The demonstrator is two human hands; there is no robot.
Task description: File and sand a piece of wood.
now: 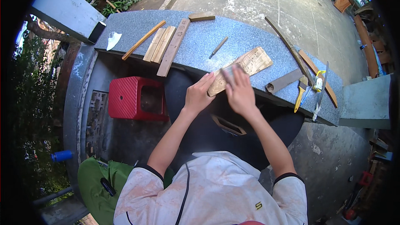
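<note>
A pale wooden board with darker grain lies slantwise across the stone counter, its near end jutting over the front edge. My left hand is closed round that near end, thumb side toward the board. My right hand presses on the middle of the board, its fingers smeared by motion. Beneath those fingers shows a dark, flat, brownish-grey piece, too blurred to name. Beyond the board, a thin pencil-like stick rests on the counter.
The grey speckled counter carries wood strips at left. At right lie a rolled grey sheet, a yellow-handled brush, a long dark stick and a saw-like blade. A red stool stands below the counter.
</note>
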